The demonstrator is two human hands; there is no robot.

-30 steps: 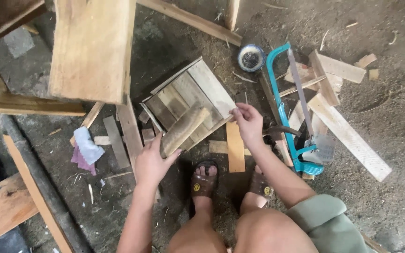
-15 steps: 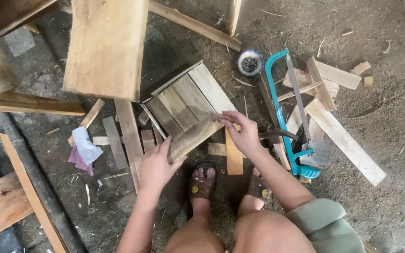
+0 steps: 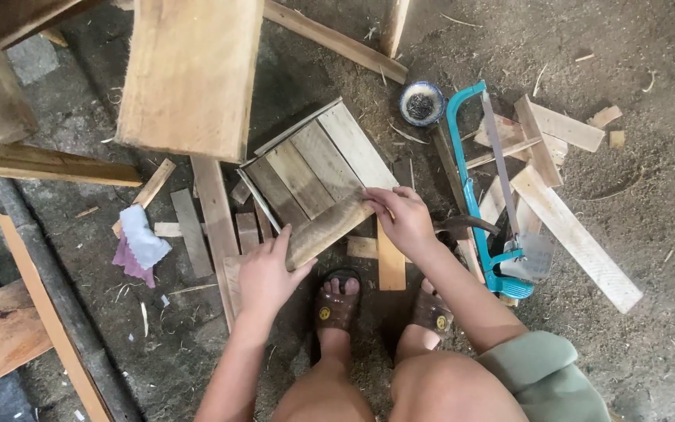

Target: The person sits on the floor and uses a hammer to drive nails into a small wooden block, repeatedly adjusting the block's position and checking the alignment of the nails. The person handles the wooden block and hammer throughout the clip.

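**The slat comes down onto the panel's near edge**

A second ago I held the short wooden slat point(image 3: 328, 231) lifted and tilted over the slatted panel point(image 3: 314, 160); now it lies lower and flatter, stretched along the panel's near edge, the edge closest to my feet. It looks to be touching that edge, though I cannot tell whether it sits flush.

My left hand point(image 3: 266, 275) has its grip closed around the slat's near-left end, thumb on top. My right hand point(image 3: 401, 219) presses its fingers down on the slat's far-right end — a pinning hold more than a wrap. Both hands have moved in toward the panel since then.

The panel itself has not shifted: it rests on the dirt floor point(image 3: 634, 78), angled, just below the big plank point(image 3: 189, 74). To the panel's right lies the blue hacksaw point(image 3: 482, 195), untouched, with the small round tin point(image 3: 421, 103) beyond the panel's right corner. To the panel's left, well apart, sits the crumpled cloth point(image 3: 141, 244).

I judge the slat is being lined up against the panel — matched for fit, not yet fixed.
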